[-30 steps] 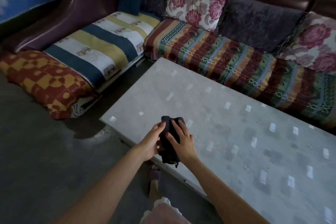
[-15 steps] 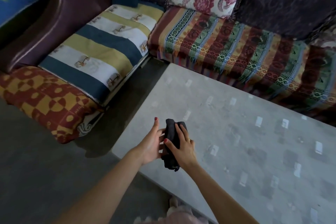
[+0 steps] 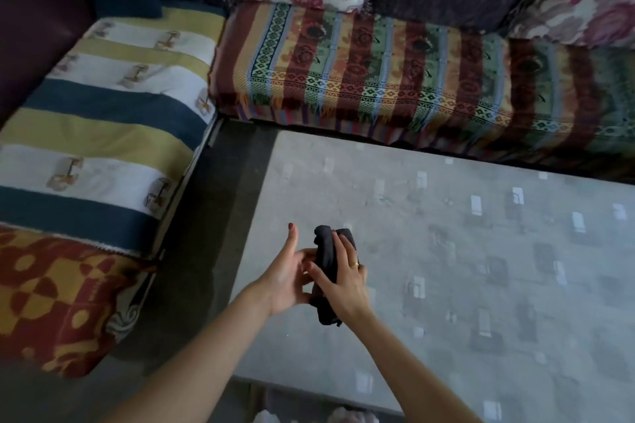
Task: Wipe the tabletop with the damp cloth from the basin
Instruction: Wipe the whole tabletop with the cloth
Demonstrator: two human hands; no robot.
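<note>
Dark matt cloth (image 3: 326, 271), bunched and soft. Tabletop (image 3: 446, 251) grey and smooth, perhaps stone with a slight sheen. Woven striped sofa covers (image 3: 360, 62).

The cloth (image 3: 325, 271) is showing as a dark, nearly black bundle, folded into a long narrow wad and standing roughly upright above the tabletop (image 3: 446, 285), near its left end; whether its lower tip is touching the surface cannot be told. The tabletop is lying as a broad pale grey slab patterned with small light and dark rectangles, running away to the right.
</note>
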